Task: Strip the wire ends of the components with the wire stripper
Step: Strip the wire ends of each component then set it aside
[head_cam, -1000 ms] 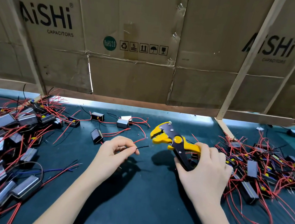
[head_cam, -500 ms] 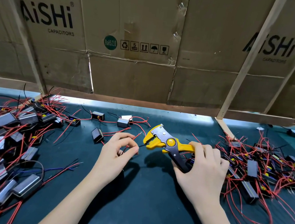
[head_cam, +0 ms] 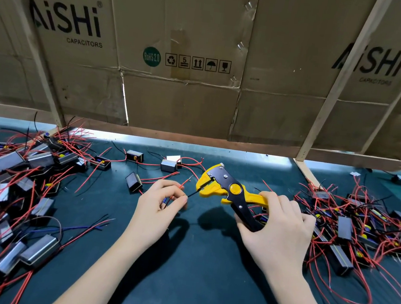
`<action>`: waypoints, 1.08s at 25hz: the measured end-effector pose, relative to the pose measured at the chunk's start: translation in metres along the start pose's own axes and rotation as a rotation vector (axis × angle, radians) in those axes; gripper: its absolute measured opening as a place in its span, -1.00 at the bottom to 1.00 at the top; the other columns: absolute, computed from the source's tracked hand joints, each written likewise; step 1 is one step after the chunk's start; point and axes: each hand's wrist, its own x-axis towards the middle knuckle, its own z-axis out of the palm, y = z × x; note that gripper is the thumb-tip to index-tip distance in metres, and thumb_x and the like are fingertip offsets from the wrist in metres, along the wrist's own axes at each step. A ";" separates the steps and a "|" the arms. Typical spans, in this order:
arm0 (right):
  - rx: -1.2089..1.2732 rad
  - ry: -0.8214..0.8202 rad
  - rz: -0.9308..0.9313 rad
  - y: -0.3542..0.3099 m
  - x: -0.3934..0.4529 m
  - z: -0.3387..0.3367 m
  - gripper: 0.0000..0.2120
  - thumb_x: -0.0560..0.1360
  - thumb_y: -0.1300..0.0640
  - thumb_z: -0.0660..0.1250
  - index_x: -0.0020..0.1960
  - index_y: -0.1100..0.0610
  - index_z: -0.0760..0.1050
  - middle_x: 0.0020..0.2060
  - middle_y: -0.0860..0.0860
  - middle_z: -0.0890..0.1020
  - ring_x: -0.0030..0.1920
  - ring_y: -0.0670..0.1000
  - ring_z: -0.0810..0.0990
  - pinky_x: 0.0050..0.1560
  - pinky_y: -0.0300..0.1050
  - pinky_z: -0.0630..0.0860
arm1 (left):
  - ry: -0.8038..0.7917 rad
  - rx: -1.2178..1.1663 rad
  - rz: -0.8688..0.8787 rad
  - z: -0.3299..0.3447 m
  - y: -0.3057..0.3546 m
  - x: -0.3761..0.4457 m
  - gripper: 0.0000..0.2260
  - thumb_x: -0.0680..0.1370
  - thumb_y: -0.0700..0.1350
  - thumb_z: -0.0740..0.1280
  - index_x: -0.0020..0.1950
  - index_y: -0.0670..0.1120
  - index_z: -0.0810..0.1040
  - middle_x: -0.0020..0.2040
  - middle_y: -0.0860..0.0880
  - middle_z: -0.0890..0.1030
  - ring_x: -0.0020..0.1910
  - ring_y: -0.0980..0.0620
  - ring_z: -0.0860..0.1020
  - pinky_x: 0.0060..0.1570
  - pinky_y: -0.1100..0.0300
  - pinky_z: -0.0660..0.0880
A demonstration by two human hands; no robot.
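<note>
Wire ends are presented to a wire stripper [head_cam: 225, 189] held above the middle of a dark green, matte worktop [head_cam: 191, 277]. One thin black wire [head_cam: 193, 194] is pinched between thumb and curled fingers of the left hand [head_cam: 160, 203], and its tip is seen reaching the mouth of the tool; a red wire [head_cam: 184, 182] is also seen rising from that hand. Whether the tip is clamped cannot be told. The stripper is made of yellow plastic with black metal plates and a round yellow pivot, and its two handles are gripped by the right hand [head_cam: 278, 233], fingers wrapped over the yellow handle and the black handle lying against the palm.

Two heaps of components are seen, one at the left [head_cam: 14, 179] and one at the right [head_cam: 351, 228]: small rectangular blocks with shiny grey faces, tangled in thin red and black leads. Four loose components are counted between the left heap and the tool. Creased brown cardboard [head_cam: 175, 98] printed "AiSHi CAPACITORS" is seen behind, crossed by pale wooden slats.
</note>
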 end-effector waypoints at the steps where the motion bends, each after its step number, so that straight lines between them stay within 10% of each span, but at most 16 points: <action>1: -0.001 0.000 -0.003 0.000 0.000 -0.001 -0.55 0.23 -0.21 0.44 -0.03 0.08 0.57 -0.28 -0.05 0.54 -0.21 0.12 0.53 -0.14 -0.02 0.20 | -0.002 0.003 0.000 0.000 0.001 0.000 -0.81 0.52 -0.23 0.39 -0.30 -0.06 0.62 0.03 0.08 0.58 -0.30 0.25 0.43 -0.30 0.39 0.28; 9: 0.069 -0.026 0.066 -0.001 0.001 -0.006 -0.67 0.21 -0.07 0.60 -0.31 0.09 0.52 -0.48 0.00 0.54 -0.48 0.19 0.44 -0.26 -0.04 0.31 | -0.037 -0.004 0.036 -0.002 0.001 -0.001 -0.76 0.52 -0.22 0.41 -0.32 0.03 0.62 -0.01 0.08 0.57 -0.22 0.19 0.44 -0.27 0.40 0.29; 15: -0.011 -0.011 0.128 0.004 0.004 -0.005 -0.42 0.28 -0.26 0.39 0.11 0.14 0.58 -0.11 0.08 0.57 -0.04 0.20 0.50 -0.07 0.07 0.30 | -0.111 0.534 0.167 -0.020 -0.002 0.003 -0.90 0.52 -0.03 0.40 -0.19 0.09 0.60 -0.21 0.07 0.52 -0.30 0.14 0.43 -0.19 0.12 0.45; 18: 0.073 0.015 0.215 0.006 0.007 -0.008 -0.41 0.29 -0.25 0.43 0.17 0.12 0.55 -0.03 0.07 0.58 0.04 0.21 0.47 0.01 0.11 0.33 | -0.070 0.229 0.154 -0.005 0.008 -0.006 -0.90 0.58 -0.15 0.35 -0.14 -0.02 0.56 -0.25 0.02 0.59 -0.33 0.07 0.55 -0.27 0.10 0.51; 23: 0.255 0.109 0.333 0.006 0.013 -0.017 -0.41 0.30 -0.20 0.46 0.20 0.11 0.51 0.01 0.07 0.58 0.07 0.21 0.46 0.06 0.10 0.32 | -0.661 -0.468 0.144 0.028 0.032 -0.024 -0.53 0.63 -0.31 0.22 0.50 0.03 0.35 0.47 0.10 0.40 0.24 -0.04 0.59 0.23 0.13 0.50; 27: 0.449 0.129 0.337 0.004 0.017 -0.022 -0.42 0.39 -0.27 0.43 0.16 0.16 0.53 0.01 0.06 0.58 0.07 0.19 0.50 0.12 0.14 0.40 | -0.441 -0.187 0.256 0.004 0.022 -0.010 -0.69 0.51 -0.36 0.29 0.10 -0.08 0.70 0.15 0.09 0.67 0.12 0.09 0.63 0.13 0.25 0.47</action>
